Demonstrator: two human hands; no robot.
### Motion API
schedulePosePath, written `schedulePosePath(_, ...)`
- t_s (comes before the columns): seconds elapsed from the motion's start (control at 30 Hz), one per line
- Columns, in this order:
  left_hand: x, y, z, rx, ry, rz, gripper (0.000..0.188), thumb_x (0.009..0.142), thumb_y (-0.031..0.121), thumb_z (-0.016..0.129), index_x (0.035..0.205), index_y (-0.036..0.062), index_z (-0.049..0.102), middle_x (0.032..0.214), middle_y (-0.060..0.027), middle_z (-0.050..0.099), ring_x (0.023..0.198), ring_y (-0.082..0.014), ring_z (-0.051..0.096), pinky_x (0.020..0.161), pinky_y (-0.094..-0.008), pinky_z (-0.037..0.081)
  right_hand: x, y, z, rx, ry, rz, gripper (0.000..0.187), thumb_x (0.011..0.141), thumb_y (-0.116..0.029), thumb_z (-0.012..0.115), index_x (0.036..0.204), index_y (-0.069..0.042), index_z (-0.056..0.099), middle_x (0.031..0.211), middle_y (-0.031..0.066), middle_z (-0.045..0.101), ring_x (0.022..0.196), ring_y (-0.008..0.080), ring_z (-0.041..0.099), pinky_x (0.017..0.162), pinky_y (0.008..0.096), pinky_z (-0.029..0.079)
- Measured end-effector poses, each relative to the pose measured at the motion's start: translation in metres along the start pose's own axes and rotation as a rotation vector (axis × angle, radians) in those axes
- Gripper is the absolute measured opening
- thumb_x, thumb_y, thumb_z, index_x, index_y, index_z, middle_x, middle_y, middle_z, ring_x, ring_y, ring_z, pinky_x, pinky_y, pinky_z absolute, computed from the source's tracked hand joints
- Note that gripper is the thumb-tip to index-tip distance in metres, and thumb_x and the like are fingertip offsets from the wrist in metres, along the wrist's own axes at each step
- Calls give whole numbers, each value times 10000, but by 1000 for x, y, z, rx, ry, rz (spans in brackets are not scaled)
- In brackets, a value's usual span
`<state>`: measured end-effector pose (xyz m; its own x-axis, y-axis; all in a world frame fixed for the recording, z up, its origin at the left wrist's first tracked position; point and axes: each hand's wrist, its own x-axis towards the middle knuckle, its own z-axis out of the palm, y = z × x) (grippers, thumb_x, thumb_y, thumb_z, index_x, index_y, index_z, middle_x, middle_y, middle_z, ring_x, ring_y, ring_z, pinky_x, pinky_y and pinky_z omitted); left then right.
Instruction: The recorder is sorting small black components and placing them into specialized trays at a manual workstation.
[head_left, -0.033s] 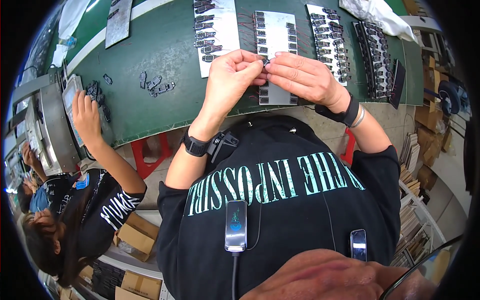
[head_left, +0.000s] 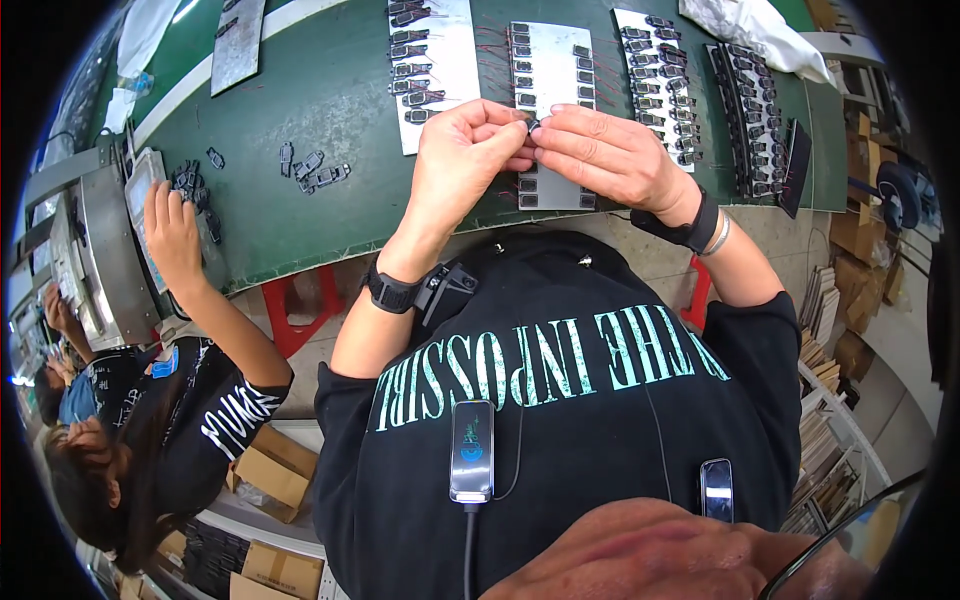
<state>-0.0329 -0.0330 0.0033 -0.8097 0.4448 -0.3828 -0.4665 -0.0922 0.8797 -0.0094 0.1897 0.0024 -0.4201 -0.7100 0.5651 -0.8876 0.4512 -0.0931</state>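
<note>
My left hand [head_left: 458,158] and my right hand [head_left: 612,152] meet above a pale metal plate [head_left: 557,188] at the table's near edge. Their thumbs and fingers pinch a small black part [head_left: 532,126] between them; most of it is hidden by the fingertips. Along both long sides of the plate sit small black rectangular pieces [head_left: 519,52], with thin red wires sticking out past its edges. My fingers cover the plate's middle.
On the green table [head_left: 300,225] lie loose black parts [head_left: 322,175]. Other loaded plates stand left [head_left: 455,60] and right [head_left: 655,85], with a dark rack [head_left: 745,120] beyond. At left, a co-worker's hand [head_left: 172,232] is near a metal machine [head_left: 105,260].
</note>
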Motion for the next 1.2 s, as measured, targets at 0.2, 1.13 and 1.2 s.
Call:
schedulePosePath(0.2,-1,-2,-6,-24,-73,-14,158,967,96,651,1066,-27,657,926,-103,729,824,-148,723,767,-254,596,1,-1,-3,-7,-2,-38,230,779,-23,686,1005,8,716,1104,142,716,1041,305,698,932,414,594)
schedulePosePath(1.13,-10,-6,12,-183,30,112,123,988,27,610,1064,-69,613,934,-154,727,853,-189,740,767,-273,621,10,-40,13,161,287,689,228,794,41,767,1011,-15,724,1002,106,723,894,220,715,778,307,588)
schedulePosePath(1.2,-11,-7,13,-171,41,137,119,982,22,617,1058,-69,613,935,-148,723,851,-184,738,768,-272,619,12,-42,13,225,283,749,224,802,47,760,1014,-12,717,997,107,715,897,215,713,781,305,588)
